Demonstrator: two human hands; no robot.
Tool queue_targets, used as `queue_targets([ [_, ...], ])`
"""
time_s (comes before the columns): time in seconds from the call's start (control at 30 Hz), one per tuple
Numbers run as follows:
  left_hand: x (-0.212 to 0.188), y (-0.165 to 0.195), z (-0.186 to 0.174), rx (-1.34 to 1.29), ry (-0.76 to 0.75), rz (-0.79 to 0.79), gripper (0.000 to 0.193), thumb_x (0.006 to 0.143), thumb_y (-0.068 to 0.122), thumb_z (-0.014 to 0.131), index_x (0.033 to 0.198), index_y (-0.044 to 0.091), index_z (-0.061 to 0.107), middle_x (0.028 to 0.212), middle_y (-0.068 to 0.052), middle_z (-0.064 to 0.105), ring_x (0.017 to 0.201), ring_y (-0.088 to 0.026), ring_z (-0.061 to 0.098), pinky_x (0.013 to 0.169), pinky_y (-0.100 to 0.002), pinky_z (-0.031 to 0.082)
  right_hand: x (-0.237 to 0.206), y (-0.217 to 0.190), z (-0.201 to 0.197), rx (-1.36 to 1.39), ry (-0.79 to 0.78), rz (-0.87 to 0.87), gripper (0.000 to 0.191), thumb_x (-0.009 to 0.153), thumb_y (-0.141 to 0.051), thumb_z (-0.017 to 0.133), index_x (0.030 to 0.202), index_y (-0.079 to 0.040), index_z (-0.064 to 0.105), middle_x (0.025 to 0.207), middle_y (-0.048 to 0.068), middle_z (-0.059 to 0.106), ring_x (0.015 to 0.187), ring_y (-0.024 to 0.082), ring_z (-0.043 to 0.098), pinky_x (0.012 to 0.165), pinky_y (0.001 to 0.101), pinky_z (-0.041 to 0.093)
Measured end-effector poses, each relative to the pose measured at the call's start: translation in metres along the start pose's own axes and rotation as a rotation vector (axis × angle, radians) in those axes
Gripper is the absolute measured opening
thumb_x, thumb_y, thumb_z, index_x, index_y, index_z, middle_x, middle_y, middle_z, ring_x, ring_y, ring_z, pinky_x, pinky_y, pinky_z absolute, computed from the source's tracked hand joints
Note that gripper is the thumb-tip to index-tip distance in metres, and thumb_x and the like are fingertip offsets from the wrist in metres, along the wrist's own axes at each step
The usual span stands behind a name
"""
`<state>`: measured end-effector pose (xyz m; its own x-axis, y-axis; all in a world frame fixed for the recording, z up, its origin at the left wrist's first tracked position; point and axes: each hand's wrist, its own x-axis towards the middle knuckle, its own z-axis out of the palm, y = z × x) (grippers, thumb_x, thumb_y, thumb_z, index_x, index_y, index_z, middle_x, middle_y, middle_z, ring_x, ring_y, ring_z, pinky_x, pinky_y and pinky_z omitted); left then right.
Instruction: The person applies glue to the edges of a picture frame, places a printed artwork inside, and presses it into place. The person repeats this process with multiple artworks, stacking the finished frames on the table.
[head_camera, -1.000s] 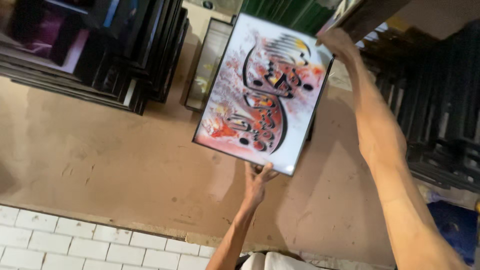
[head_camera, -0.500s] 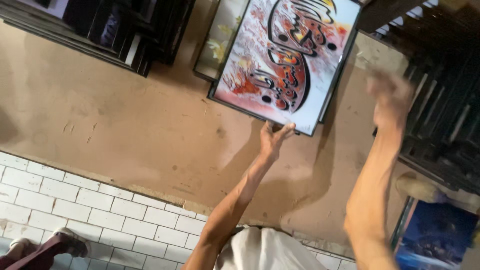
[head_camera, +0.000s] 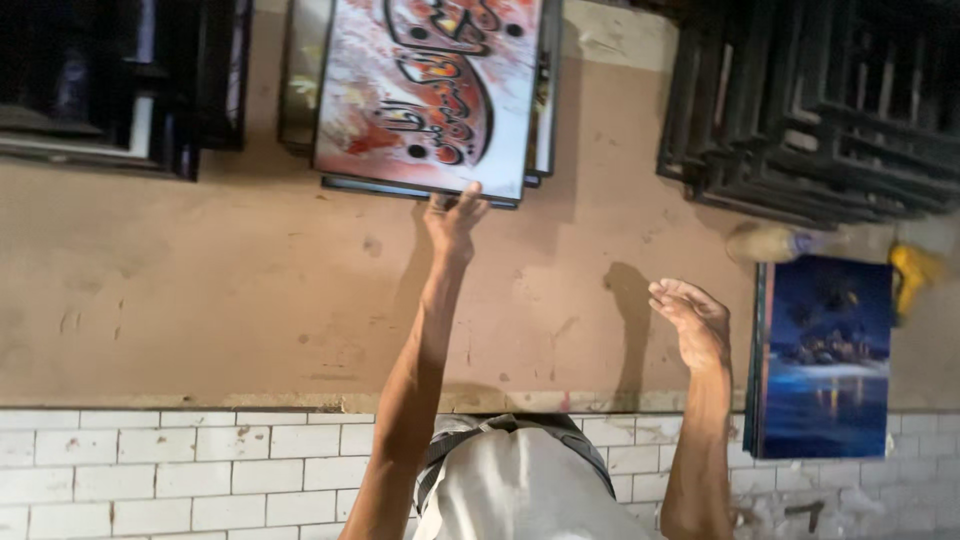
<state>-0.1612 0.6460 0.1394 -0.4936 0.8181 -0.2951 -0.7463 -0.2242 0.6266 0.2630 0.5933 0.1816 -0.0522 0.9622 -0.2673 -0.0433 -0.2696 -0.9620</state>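
The left hand reaches forward with its arm stretched out, fingers spread against the near edge of a framed print. The fingertips press on the frame's lower border; it is contact from below the edge, not a closed grasp around it. The print shows red, white and black swirls with dark curved lettering, and it lies on top of another frame whose edge shows just to its right. A further frame lies just beside it on the left, partly under it.

The right hand hangs free above the tan worktop, palm open, fingers loosely curled, holding nothing. It casts a shadow on the worktop just to its left. It is well apart from the print and nearer to a blue picture, a night scene with lights over water, which lies at the worktop's right end and overhangs its near edge.

Beyond the blue picture lie a pale bottle on its side and a yellow thing, too blurred to tell. A stack of dark empty frames fills the far right corner, and another dark stack sits at the far left. White tiles face the front of the worktop below.
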Motion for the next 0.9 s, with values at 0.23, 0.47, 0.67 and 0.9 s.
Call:
queue_targets([
  [0.23,-0.004,-0.009,-0.011,0.087,0.034,0.003,0.024,0.085,0.01,0.085,0.099,0.005,0.066,0.09,-0.006,0.068,0.076,-0.015,0.067,0.076,-0.038,0.065,-0.037,0.022,-0.018,0.013,0.035,0.023,0.033,0.089,0.004,0.069,0.122,0.007,0.066,0.114,0.019,0.072,0.108,0.029,0.072,0.097,0.0437,0.06],
  [0.47,-0.087,-0.044,0.034,0.429,-0.039,-0.043,0.021,0.084,0.014,0.083,0.091,0.007,0.065,0.082,-0.007,0.071,0.073,-0.016,0.069,0.067,-0.031,0.06,-0.047,0.038,-0.082,0.316,0.121,0.135,0.039,0.093,-0.014,0.065,0.129,0.001,0.062,0.119,0.022,0.069,0.105,0.032,0.072,0.091,0.0496,0.061],
  [0.67,-0.138,-0.073,0.201,1.085,-0.509,0.694,0.02,0.091,0.016,0.081,0.104,0.004,0.072,0.1,-0.017,0.076,0.092,-0.033,0.074,0.08,-0.041,0.059,0.001,0.033,-0.141,1.039,0.062,0.219,0.053,0.101,-0.045,0.057,0.131,-0.002,0.06,0.132,0.017,0.068,0.116,0.034,0.068,0.097,0.0497,0.055],
  [0.9,-0.149,-0.123,0.377,1.186,-0.916,1.44,0.02,0.101,0.013,0.073,0.118,0.004,0.066,0.114,-0.021,0.067,0.105,-0.044,0.066,0.091,-0.05,0.056,-0.02,-0.005,-0.191,1.543,-0.317,0.096,0.076,0.095,-0.062,0.06,0.148,-0.008,0.049,0.147,0.017,0.058,0.123,0.034,0.064,0.099,0.0485,0.056],
])
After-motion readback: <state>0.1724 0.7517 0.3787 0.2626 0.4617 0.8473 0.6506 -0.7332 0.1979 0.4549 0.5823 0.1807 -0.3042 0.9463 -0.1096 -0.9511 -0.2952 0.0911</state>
